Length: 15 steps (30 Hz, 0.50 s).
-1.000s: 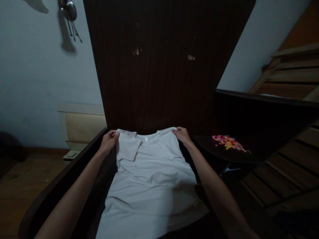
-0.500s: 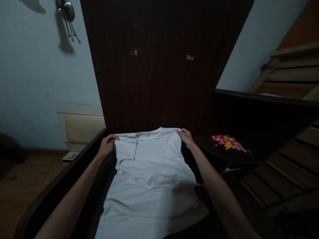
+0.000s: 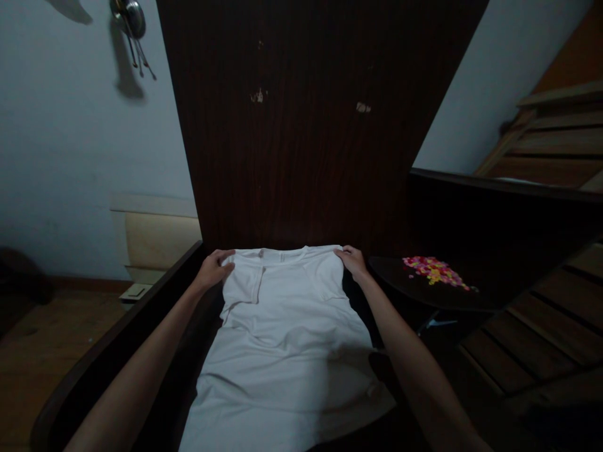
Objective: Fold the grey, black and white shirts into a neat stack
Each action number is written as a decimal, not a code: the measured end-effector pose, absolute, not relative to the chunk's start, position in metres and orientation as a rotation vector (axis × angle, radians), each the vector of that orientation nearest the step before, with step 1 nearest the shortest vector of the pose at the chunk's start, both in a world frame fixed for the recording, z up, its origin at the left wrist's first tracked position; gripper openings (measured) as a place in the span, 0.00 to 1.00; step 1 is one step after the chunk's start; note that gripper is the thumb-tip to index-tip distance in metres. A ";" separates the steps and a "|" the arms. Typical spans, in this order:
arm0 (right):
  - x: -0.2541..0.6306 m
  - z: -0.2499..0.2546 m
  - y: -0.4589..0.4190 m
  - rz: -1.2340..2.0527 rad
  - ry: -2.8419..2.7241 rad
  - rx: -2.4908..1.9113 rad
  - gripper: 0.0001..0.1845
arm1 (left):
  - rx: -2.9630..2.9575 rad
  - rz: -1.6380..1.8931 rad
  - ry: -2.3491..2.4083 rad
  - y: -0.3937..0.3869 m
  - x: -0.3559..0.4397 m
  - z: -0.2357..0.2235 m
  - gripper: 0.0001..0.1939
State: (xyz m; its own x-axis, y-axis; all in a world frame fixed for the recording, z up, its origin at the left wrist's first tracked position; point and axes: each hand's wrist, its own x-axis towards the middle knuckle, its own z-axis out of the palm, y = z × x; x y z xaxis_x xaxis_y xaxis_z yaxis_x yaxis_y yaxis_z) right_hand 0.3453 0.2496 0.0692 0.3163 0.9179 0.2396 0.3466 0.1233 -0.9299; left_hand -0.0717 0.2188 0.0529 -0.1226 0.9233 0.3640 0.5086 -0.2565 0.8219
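Note:
A white T-shirt (image 3: pixel 287 314) lies spread out on a dark surface, its neckline at the far end and its body running toward me with some wrinkles. At the shirt's left shoulder corner, my left hand (image 3: pixel 214 270) pinches the cloth between thumb and fingers. My right hand (image 3: pixel 351 258) grips the opposite shoulder corner the same way. Both short sleeves are folded inward over the front. Shadow darkens the lower right part of the shirt, and its hem runs out of view at the bottom.
A tall dark wood panel (image 3: pixel 301 138) stands right behind the shirt. A dark raised edge (image 3: pixel 117 333) runs along the left. To the right, a dark shelf (image 3: pixel 391 270) bears a pile of small colourful pieces (image 3: pixel 436 271). Wooden slats (image 3: pixel 556 307) are farther right.
My left hand has shifted a little to the right along the shirt's top edge, its fingers reaching farther over the cloth. The neckline looks flatter. My right hand has hardly moved.

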 end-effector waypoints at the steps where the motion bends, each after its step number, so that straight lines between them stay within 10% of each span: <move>1: 0.343 0.070 0.250 0.580 -1.238 -1.493 0.14 | 1.732 1.317 1.618 0.222 -0.070 0.053 0.20; 15: 0.226 0.091 0.215 0.391 -1.684 -1.422 0.05 | 1.662 1.421 1.587 0.196 0.032 0.064 0.26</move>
